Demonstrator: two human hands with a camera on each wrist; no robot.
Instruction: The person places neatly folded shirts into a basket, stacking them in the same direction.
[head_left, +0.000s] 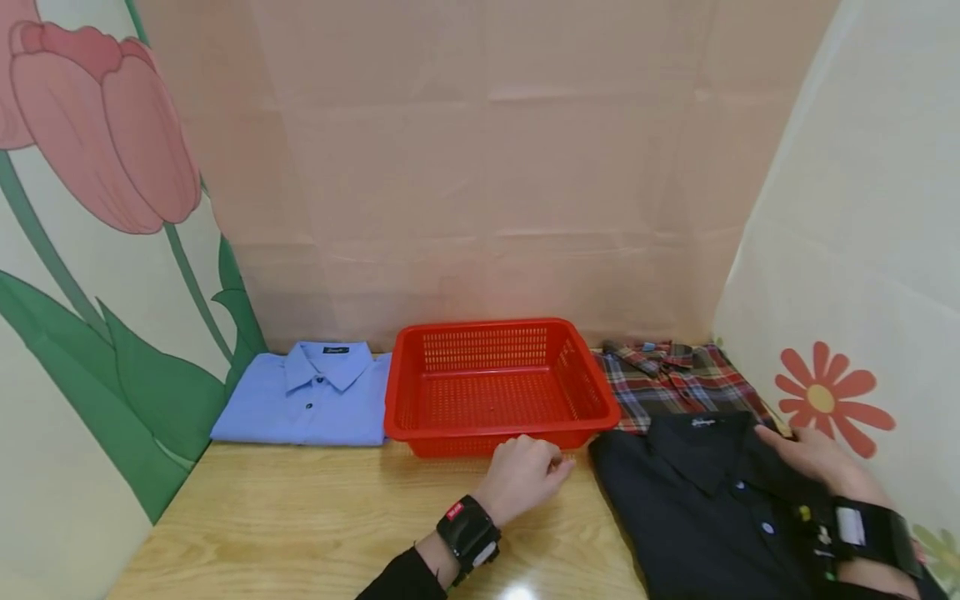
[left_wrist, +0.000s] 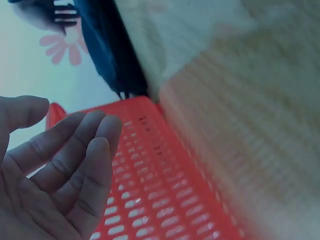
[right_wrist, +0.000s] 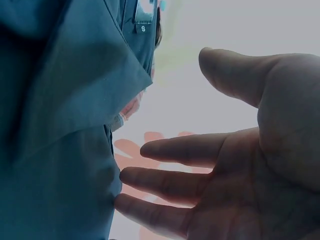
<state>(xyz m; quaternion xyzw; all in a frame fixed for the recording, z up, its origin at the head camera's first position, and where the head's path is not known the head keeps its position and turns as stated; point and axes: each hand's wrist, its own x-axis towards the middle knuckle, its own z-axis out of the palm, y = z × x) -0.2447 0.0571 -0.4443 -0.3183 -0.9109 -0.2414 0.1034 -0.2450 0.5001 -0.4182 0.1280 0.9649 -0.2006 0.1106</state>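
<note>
A folded black shirt [head_left: 705, 492] lies on the table at the right, its collar towards the back. My right hand [head_left: 813, 458] is at the shirt's right collar side. In the right wrist view its fingers [right_wrist: 165, 182] are straight and spread, the fingertips at the shirt's edge, the thumb apart. My left hand [head_left: 525, 475] is in front of the red plastic basket [head_left: 487, 442], holding nothing. The left wrist view shows its fingers loosely bent and the thumb free, with the basket's slotted wall beyond. No clothes show inside the basket.
A folded blue shirt [head_left: 330, 404] lies left of the basket. Behind the black shirt, a folded plaid shirt [head_left: 675, 379] is partly covered by it. Paper-covered walls [head_left: 480, 167] close off the back and both sides of the wooden table [head_left: 300, 508].
</note>
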